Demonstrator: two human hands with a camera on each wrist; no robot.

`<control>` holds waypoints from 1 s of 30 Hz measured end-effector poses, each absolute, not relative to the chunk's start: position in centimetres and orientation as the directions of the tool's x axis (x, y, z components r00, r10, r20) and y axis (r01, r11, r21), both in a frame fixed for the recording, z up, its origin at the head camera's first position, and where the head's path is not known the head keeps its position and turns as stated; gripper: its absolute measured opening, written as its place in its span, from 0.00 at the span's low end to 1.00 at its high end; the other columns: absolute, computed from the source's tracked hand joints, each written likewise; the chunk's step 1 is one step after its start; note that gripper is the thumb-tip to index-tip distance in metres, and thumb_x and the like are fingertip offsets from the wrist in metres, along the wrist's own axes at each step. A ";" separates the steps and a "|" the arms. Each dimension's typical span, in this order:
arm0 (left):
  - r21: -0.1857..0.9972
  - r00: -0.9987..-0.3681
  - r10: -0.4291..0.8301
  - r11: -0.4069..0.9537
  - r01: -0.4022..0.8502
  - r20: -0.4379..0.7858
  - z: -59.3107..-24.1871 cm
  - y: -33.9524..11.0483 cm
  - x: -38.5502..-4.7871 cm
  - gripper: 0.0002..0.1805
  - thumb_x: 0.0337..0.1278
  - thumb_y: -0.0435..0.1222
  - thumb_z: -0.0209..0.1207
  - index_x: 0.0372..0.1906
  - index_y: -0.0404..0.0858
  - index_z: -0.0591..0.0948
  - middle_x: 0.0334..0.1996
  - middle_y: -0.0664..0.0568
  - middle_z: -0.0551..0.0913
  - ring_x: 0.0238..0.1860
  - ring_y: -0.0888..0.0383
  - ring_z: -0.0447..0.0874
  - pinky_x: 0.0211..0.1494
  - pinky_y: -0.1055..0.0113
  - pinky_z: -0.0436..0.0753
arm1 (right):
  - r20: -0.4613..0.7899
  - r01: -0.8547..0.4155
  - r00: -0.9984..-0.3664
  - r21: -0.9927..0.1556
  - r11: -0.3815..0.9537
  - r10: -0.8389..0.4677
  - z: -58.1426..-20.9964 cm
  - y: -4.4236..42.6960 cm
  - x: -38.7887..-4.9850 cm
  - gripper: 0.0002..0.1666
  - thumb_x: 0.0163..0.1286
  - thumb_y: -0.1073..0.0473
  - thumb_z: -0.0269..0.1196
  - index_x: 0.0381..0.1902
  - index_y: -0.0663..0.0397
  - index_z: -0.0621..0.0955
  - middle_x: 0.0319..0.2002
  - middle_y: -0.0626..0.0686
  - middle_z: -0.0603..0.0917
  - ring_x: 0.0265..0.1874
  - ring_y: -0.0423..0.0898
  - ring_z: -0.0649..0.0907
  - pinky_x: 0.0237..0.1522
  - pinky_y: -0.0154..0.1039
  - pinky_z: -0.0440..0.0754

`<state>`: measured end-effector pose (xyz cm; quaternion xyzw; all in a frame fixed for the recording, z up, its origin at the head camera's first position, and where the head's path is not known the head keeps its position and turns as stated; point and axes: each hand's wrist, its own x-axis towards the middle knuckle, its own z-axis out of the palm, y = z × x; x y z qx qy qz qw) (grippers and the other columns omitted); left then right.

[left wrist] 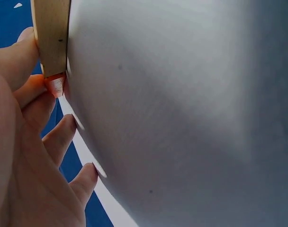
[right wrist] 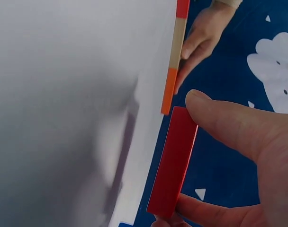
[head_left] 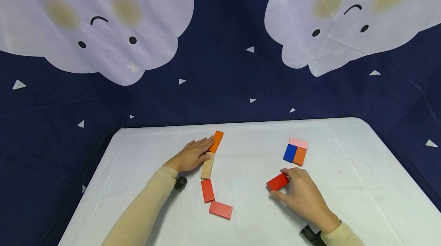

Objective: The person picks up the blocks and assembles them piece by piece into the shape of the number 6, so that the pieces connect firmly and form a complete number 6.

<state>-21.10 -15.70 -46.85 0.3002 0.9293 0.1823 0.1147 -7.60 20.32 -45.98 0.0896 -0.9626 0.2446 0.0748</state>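
My left hand (head_left: 194, 155) reaches over the table's left part. Its fingers are extended, touching the orange block (head_left: 217, 140), and its thumb rests against the plain wooden block (head_left: 208, 166). These two lie end to end, in line with a red block (head_left: 207, 191) and an angled lighter red block (head_left: 221, 210) nearer the front. On the other side, my right hand (head_left: 303, 194) pinches another red block (head_left: 277, 182) between thumb and fingers. A shadow apart from this block in the right wrist view (right wrist: 172, 161) shows it raised above the cloth.
Behind the right hand sit a pink block (head_left: 298, 143), a blue block (head_left: 290, 153) and an orange-brown block (head_left: 299, 157), touching one another. A white cloth (head_left: 255, 154) covers the table. A dark blue cloud-printed curtain (head_left: 220, 100) hangs behind its far edge.
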 end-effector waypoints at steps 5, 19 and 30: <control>0.410 -0.791 0.602 0.751 0.517 -0.105 -46.9 -15.7 -21.1 0.34 0.78 0.48 0.49 0.80 0.42 0.56 0.80 0.54 0.52 0.79 0.50 0.50 0.78 0.43 0.48 | 0.184 -0.224 -0.971 -0.449 0.865 -0.155 -46.1 19.6 -7.3 0.40 0.44 0.47 0.83 0.51 0.64 0.83 0.46 0.56 0.83 0.48 0.53 0.79 0.51 0.52 0.80; 0.413 -0.792 0.601 0.751 0.514 -0.107 -46.6 -15.7 -21.0 0.34 0.78 0.48 0.48 0.80 0.42 0.56 0.80 0.54 0.51 0.79 0.50 0.50 0.78 0.43 0.47 | 0.141 -0.233 -0.972 -0.452 0.861 -0.188 -46.4 17.9 -6.8 0.40 0.44 0.45 0.83 0.51 0.60 0.84 0.47 0.52 0.82 0.48 0.49 0.78 0.51 0.49 0.81; 0.419 -0.795 0.597 0.753 0.507 -0.111 -46.7 -15.7 -21.0 0.34 0.77 0.48 0.49 0.80 0.42 0.56 0.80 0.53 0.52 0.79 0.49 0.50 0.78 0.42 0.47 | 0.117 -0.249 -0.968 -0.445 0.860 -0.220 -46.4 16.6 -6.3 0.40 0.42 0.42 0.83 0.50 0.58 0.84 0.46 0.50 0.83 0.46 0.45 0.77 0.50 0.46 0.81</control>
